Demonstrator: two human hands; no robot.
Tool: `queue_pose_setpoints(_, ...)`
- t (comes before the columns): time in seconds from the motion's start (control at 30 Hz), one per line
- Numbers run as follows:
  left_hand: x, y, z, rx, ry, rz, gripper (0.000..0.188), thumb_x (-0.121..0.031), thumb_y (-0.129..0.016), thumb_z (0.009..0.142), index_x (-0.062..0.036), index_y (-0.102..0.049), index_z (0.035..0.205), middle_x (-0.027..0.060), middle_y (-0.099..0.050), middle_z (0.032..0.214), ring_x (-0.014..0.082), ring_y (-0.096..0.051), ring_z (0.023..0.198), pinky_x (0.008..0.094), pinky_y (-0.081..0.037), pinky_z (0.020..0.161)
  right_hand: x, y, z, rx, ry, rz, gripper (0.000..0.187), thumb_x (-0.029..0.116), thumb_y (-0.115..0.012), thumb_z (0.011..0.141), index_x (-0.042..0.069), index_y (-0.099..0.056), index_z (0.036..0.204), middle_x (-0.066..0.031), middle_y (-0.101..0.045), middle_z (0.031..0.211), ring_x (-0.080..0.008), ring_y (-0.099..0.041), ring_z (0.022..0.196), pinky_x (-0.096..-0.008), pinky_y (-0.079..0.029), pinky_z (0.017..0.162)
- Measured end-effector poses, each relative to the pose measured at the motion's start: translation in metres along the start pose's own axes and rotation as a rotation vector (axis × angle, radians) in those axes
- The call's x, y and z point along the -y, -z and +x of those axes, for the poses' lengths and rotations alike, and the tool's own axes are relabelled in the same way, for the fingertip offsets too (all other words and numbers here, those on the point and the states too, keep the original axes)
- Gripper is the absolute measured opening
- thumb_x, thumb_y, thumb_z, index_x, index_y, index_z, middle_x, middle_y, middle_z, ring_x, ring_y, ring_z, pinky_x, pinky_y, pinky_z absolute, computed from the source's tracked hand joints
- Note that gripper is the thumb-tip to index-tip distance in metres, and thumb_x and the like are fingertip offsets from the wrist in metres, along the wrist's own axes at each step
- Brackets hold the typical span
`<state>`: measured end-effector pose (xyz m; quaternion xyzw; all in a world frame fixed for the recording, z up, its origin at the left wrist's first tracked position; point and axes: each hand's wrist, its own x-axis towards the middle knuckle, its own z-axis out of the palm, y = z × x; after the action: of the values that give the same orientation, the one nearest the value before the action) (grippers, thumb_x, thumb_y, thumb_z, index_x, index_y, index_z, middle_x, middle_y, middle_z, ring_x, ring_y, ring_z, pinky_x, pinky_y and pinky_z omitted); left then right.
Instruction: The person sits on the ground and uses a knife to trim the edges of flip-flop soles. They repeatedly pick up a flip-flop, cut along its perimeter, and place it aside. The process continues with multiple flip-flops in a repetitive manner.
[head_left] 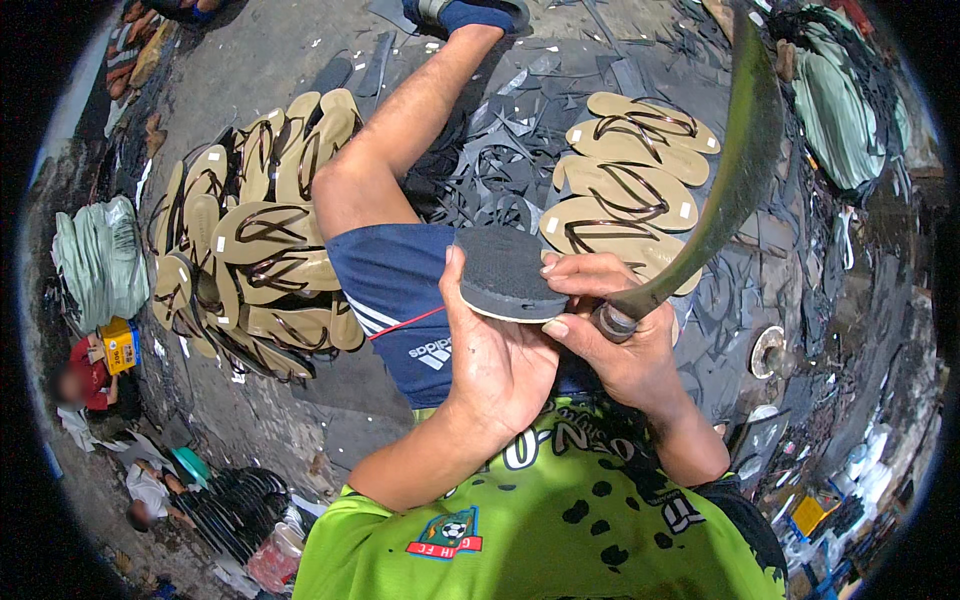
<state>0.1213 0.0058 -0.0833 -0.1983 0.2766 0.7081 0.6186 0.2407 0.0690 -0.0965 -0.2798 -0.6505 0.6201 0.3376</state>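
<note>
Heaps of finished tan rubber flip-flops with dark straps [250, 250] flank our knee, a smaller row [630, 180] lying beyond, so much looks done. Black offcut scraps [490, 180] litter the floor. Our right hand [625, 345] is clamped on a long curved blade [740, 170]; our left hand [495, 350] grips the textured dark grey sole [505, 270], untrimmed we judge.

Tan flip-flops piled left [250, 250], another stack right [630, 190]. Black rubber scraps [500, 170] between. Green sole bundles far left [100, 260] and upper right [845, 100]. Yellow box [120, 345].
</note>
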Motion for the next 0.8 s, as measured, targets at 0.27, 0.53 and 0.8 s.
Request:
queue_pose_setpoints(0.27,0.002,0.000,0.000,-0.078,0.022,-0.018,0.056,-0.063,-0.044,0.091,-0.0127,-0.056,0.111,0.0031,-0.059,0.104,0.0164,-0.057,0.098,0.0328,-0.048,0.085,0.005,0.000,-0.001,-0.008,-0.092,0.048,0.028,0.004,-0.075,0.077,0.000,-0.066,0.103,-0.0131,-0.063,0.111,-0.0224,-0.059,0.107,-0.0347,-0.046,0.092)
queue_pose_setpoints(0.53,-0.009,-0.006,0.001,-0.079,-0.009,0.047,0.055,-0.063,-0.049,0.089,-0.0118,-0.055,0.109,0.0055,-0.060,0.099,0.0187,-0.059,0.094,0.0354,-0.051,0.083,0.007,-0.002,0.000,-0.082,-0.242,0.118,0.027,0.005,-0.074,0.079,0.001,-0.067,0.105,-0.0088,-0.063,0.111,-0.0129,-0.059,0.092,-0.0276,-0.048,0.079)
queue_pose_setpoints(0.8,-0.271,0.021,-0.016,0.014,-0.591,0.549,0.047,-0.052,-0.061,0.087,-0.0059,-0.056,0.093,0.0061,-0.057,0.078,0.0183,-0.057,0.074,0.0316,-0.050,0.065,-0.005,0.077,-0.020,-0.618,-0.395,-0.012,0.027,0.017,-0.068,0.085,0.005,-0.065,0.109,-0.0046,-0.067,0.092,-0.0049,-0.051,0.062,-0.0199,-0.041,0.056)
